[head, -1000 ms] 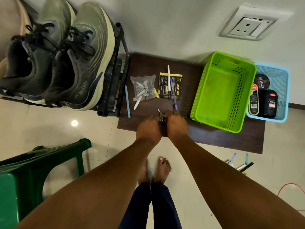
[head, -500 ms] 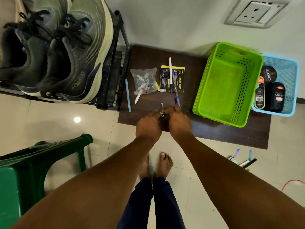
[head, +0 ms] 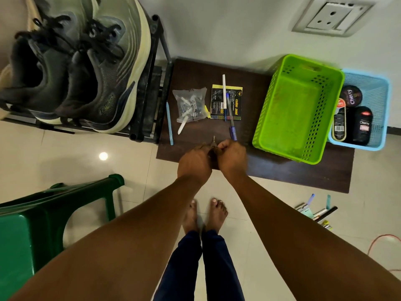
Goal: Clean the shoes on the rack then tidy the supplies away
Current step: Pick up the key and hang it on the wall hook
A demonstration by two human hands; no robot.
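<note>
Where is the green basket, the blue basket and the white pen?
green basket [head: 290, 118]: head view, bare inside floor.
blue basket [head: 378, 95]: head view, mesh right wall.
white pen [head: 224, 88]: head view, upper barrel.

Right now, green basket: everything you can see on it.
The green basket is bright lime plastic, rectangular, with rows of small holes in its walls and a solid floor. It stands upright and open-topped on the dark brown board, tilted slightly in view. Nothing shows inside. Its right wall sits against the blue basket. Neither hand touches it.

Bare arms and feet, navy trousers [head: 199, 268]
</note>
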